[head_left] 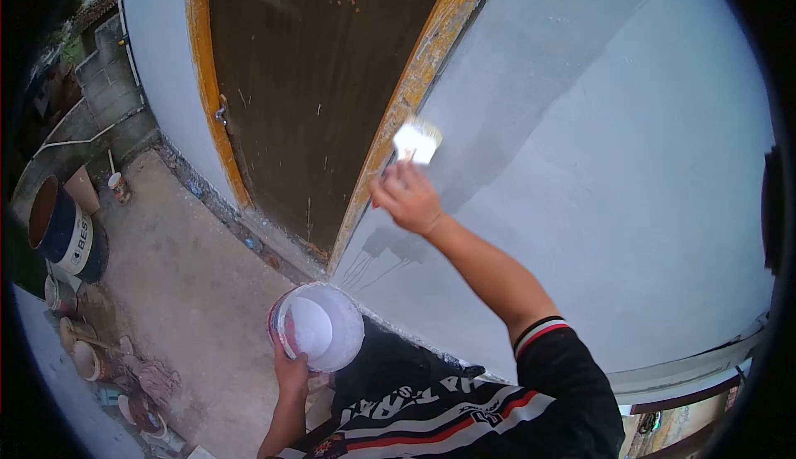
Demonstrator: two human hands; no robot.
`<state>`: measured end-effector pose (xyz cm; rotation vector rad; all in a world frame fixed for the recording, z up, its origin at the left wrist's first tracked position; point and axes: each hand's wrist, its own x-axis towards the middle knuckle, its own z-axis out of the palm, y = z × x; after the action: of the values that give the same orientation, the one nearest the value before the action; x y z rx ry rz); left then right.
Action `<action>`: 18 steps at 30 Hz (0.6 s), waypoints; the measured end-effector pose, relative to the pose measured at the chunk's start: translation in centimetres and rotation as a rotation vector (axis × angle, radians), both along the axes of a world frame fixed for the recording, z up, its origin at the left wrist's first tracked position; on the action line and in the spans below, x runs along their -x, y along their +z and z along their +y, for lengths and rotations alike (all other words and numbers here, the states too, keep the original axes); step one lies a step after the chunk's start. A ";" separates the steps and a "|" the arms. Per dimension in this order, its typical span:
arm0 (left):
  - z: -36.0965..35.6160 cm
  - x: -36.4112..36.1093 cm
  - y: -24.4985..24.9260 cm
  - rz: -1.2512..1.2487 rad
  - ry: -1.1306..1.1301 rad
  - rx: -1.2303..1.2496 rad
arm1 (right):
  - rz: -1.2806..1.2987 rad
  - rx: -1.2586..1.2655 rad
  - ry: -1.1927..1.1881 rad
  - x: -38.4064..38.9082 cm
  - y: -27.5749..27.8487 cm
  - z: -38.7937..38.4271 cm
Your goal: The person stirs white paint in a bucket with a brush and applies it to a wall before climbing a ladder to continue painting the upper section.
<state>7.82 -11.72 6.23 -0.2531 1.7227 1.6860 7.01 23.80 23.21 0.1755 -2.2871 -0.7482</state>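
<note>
My right hand (406, 196) is closed around the handle of a wide paintbrush (416, 140), its white head against the wall (572, 185) right beside the yellow door frame (414, 69). A darker, wet-looking band runs over the wall from the upper right down to the brush, with drips lower down near the frame. Down in front of my body, my left hand (292, 369) grips the rim of a paint bucket (347, 326), its thumb over the edge. White paint shows inside the bucket.
A brown door (315, 86) with a metal handle (220, 114) stands within the frame. On the concrete floor (199, 285) at left are a dark blue drum (70, 231), a small can with a stick (119, 187), several buckets and a mop head (153, 378).
</note>
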 end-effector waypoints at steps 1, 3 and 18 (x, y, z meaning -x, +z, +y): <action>-0.3 -0.1 -1.6 0.053 -0.008 -0.021 | -0.055 -0.006 -0.030 -0.1 -1.8 -0.3; -0.8 -0.2 -4.5 0.128 0.007 -0.059 | -0.165 0.015 -0.040 -0.3 -5.7 -0.7; -1.0 -0.5 -0.1 0.047 -0.008 -0.082 | 0.098 -0.048 -0.054 -1.6 1.6 0.1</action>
<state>8.35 -12.76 6.10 -0.1698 1.6816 1.7648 8.63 23.87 24.81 0.0979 -2.1901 -0.8220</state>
